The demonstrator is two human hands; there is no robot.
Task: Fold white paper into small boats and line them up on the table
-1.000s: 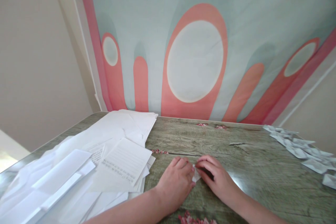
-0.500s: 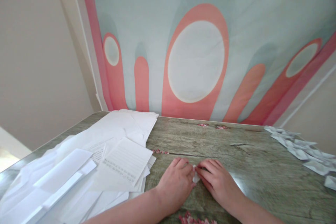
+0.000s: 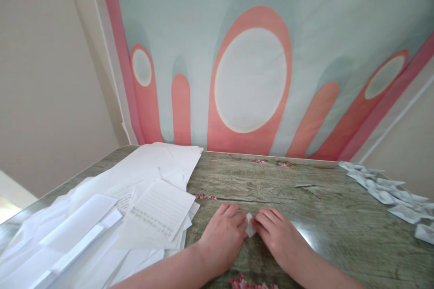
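Note:
A small piece of folded white paper (image 3: 250,226) lies between my two hands, low over the wood-grain table (image 3: 237,176). My left hand (image 3: 225,232) pinches its left side, with the fingers curled and partly hidden behind the back of the hand. From the other side my right hand (image 3: 278,235) grips the paper with thumb and fingers pressed together. Only the middle of the folded paper shows; its ends are covered by the fingertips.
Left of my hands lies a spread pile of white sheets (image 3: 135,167), with a lined, written sheet (image 3: 166,207) on top. Several folded paper pieces (image 3: 383,194) sit in a row at the right edge. A painted panel (image 3: 193,9) stands behind the table.
My hands have drawn slightly apart, so more of the folded paper shows between them. The camera view has shifted a little.

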